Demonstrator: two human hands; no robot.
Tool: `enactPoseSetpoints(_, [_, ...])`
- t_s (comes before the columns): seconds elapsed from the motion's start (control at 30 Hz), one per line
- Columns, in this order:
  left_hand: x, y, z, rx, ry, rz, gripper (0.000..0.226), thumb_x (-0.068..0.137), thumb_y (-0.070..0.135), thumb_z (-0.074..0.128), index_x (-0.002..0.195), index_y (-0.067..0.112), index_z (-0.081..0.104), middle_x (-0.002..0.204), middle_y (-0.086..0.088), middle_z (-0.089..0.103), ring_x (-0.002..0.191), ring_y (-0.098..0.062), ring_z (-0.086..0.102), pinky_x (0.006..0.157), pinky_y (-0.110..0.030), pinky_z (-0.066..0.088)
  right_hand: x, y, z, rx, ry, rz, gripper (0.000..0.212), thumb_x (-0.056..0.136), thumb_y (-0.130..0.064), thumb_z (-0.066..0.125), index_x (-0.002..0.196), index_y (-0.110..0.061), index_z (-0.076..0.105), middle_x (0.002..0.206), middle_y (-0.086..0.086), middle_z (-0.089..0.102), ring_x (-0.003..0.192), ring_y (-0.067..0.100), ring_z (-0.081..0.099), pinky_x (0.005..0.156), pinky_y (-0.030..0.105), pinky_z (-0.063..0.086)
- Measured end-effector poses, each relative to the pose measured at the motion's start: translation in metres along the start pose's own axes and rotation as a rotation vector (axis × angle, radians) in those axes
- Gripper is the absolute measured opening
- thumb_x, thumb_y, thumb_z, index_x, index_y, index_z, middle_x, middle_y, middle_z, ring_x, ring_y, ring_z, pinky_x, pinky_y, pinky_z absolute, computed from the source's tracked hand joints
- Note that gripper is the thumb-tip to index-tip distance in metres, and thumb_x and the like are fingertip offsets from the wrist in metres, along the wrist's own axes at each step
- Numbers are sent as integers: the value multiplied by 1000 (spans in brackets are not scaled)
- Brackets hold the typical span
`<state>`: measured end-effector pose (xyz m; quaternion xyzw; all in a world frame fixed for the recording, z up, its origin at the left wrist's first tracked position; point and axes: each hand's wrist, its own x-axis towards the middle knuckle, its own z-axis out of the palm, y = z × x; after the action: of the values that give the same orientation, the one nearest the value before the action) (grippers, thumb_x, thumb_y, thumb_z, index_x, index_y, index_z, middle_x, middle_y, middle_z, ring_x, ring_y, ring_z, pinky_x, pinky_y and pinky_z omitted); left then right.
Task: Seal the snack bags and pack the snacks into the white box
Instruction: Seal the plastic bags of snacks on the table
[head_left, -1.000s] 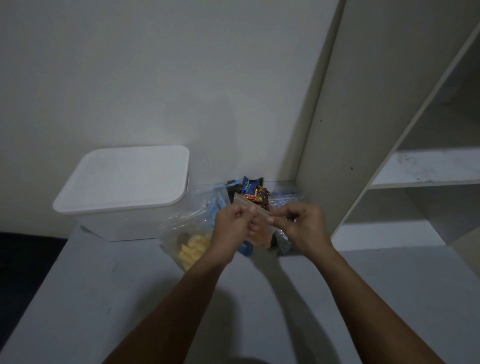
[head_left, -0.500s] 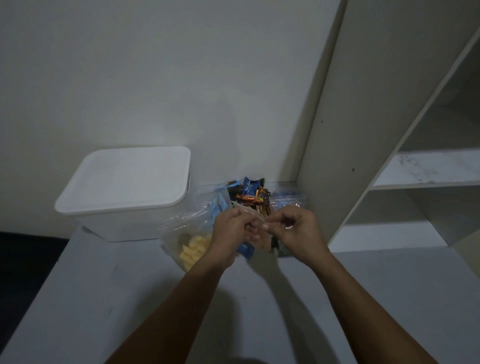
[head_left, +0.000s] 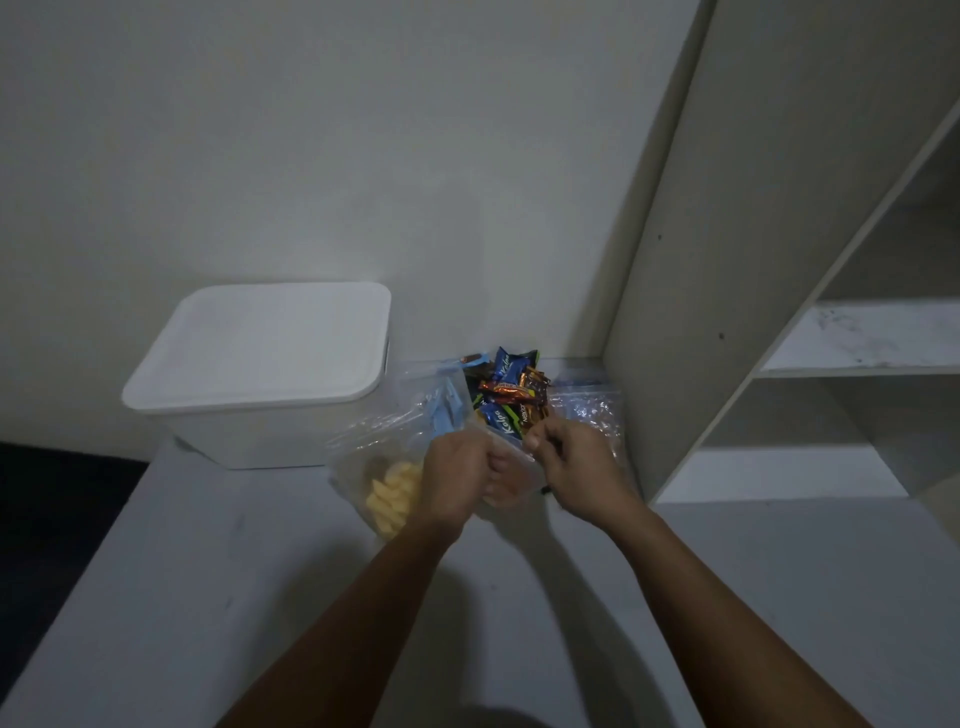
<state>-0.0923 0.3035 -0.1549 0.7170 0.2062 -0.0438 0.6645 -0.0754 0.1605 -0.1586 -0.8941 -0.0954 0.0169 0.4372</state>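
Both sets of fingertips are pinched on the top edge of a small clear bag (head_left: 506, 470), held up off the tabletop (head_left: 218, 571) between the two hands. The left hand (head_left: 454, 475) is curled around the bag's left end and the right hand (head_left: 571, 467) nips the strip a little way along, so the bag's mouth runs roughly left to right between them, rising slightly away from the left fist. That line is what matters, I'd say: to close it, the pinch has to travel along the strip, and the right hand sits on the side with unsealed length still to cover, though in this dim light I can't tell how much is already pressed shut. Just behind the fingers lies a heap of wrapped candy bars (head_left: 511, 395), with another clear bag of yellow snacks (head_left: 392, 491) touching the left hand's outer side and a crinkled bag (head_left: 592, 410) beyond the right. The white box (head_left: 260, 374) stands further left against the wall, lid on, nearer the left hand.
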Motion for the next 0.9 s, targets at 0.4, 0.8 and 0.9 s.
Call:
enactPoseSetpoints(0.4, [3,-35,-49,43,156,74,18,84,0,62,71,13,65,79,-16,68,77,-33,65,76,-44,54,13,-10,15,253,-164,-19,25,93,-27,60,86,-4,66,72,9,62,65,-1,56,62,18,45])
enactPoseSetpoints(0.8, [-1,-60,-87,-46,321,-112,15,88,8,58,75,4,65,82,-24,65,71,-29,60,69,-52,57,42,-3,89,72,-266,27,15,87,-12,65,75,-21,66,69,-5,58,73,13,56,74,32,48])
enactPoseSetpoints(0.9, [0,-64,-91,-32,335,-132,15,81,12,63,78,-2,67,88,-30,66,73,-31,62,65,-48,58,49,-3,99,32,-284,36,7,88,-14,63,84,-17,69,75,-7,60,77,10,56,72,27,45])
